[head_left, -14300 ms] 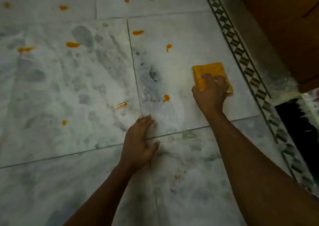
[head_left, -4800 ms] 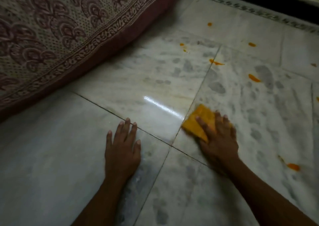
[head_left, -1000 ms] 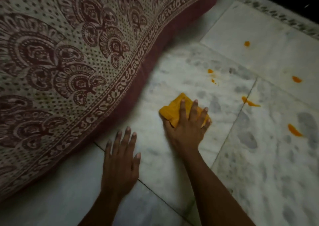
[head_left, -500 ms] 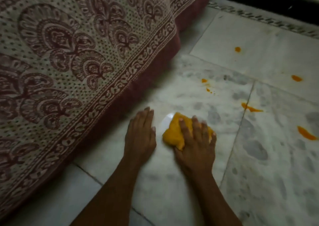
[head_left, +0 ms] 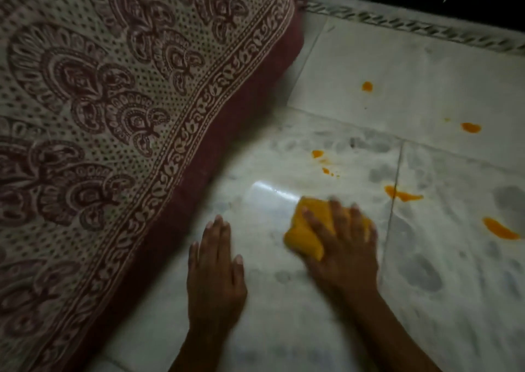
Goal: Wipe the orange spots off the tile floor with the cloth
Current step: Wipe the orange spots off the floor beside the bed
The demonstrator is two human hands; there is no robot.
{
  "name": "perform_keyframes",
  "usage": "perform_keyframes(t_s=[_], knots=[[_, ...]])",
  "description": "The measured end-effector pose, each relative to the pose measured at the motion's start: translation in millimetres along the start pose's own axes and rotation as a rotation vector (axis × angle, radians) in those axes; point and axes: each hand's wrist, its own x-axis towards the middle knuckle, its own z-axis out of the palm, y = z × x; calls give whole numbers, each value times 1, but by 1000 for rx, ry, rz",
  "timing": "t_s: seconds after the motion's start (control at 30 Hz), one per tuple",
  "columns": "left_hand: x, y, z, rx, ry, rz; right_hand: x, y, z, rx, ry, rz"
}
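My right hand (head_left: 345, 246) presses a crumpled yellow-orange cloth (head_left: 305, 235) flat against the white marble tile floor (head_left: 284, 300); its fingers spread over the cloth and look blurred. My left hand (head_left: 214, 275) rests flat on the floor to the left of the cloth, fingers straight. Several orange spots lie beyond and to the right of the cloth: small ones (head_left: 318, 154), a streak on the tile joint (head_left: 402, 195), a larger smear (head_left: 500, 229), and two farther dots (head_left: 470, 127) (head_left: 367, 86).
A patterned maroon and cream bedspread (head_left: 113, 116) hangs down to the floor on the left, close to my left hand. A patterned border strip (head_left: 426, 28) and a dark band run along the far edge of the floor.
My right hand has slid the cloth a little to the right, towards the tile joint. My left hand has drawn back slightly and stays flat on the floor.
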Motion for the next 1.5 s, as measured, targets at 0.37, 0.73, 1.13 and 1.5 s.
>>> perform_keyframes(t_s=[0.37,0.73,1.13,1.5], knots=[[2,0,2,82,13,21,53,-48,14,56,-74,-119],[1,-1,6,74,13,8,195,-54,36,92,-214,190],[3,2,5,42,61,26,196,-28,17,77,-212,445],[2,2,-1,63,-13,8,70,-10,-2,60,-237,3]])
